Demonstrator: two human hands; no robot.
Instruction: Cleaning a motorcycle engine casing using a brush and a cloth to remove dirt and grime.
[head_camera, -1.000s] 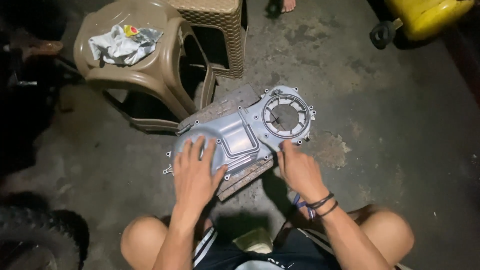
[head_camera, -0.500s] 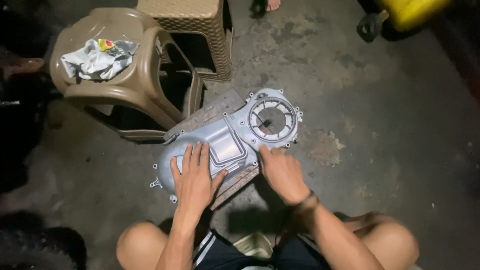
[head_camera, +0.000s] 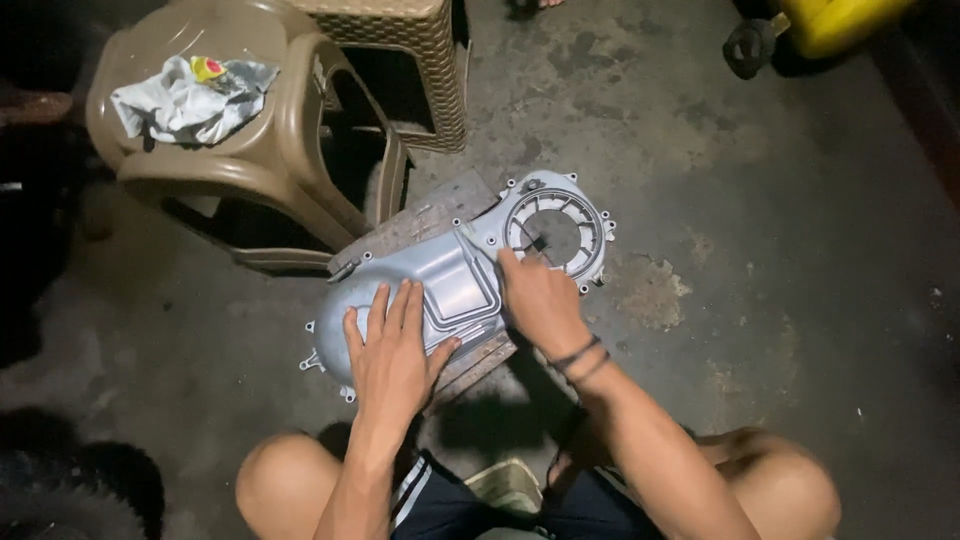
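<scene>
The right hand (head_camera: 540, 300) has slid up along the grey metal cover (head_camera: 455, 280) since a moment ago. Before, it sat at the near edge of the cover. Now its fingertips reach the edge of the big round opening (head_camera: 553, 232) at the far end of the cover. The left hand (head_camera: 392, 350) has hardly moved. It lies flat on the near, wide end of the cover, with its fingers spread out and straight. It grips nothing; it just presses down. The right hand's fingers are bent a little and rest on top of the metal. They do not seem to be wrapped around anything, though the fingertips are hard to see.

The cover lies on a flat rusty board (head_camera: 425, 225) on the concrete floor (head_camera: 760, 300), right in front of the person's knees. With one hand pinning the wide end and the other up by the round hole, it looks like the person is feeling or working near that hole now.

Just behind the cover stands a brown plastic stool (head_camera: 260, 170) with a crumpled white rag (head_camera: 185, 100) on its seat. A woven brown stool (head_camera: 410, 60) stands behind the cover too. Far off past the round end sits a yellow container (head_camera: 840, 20).
</scene>
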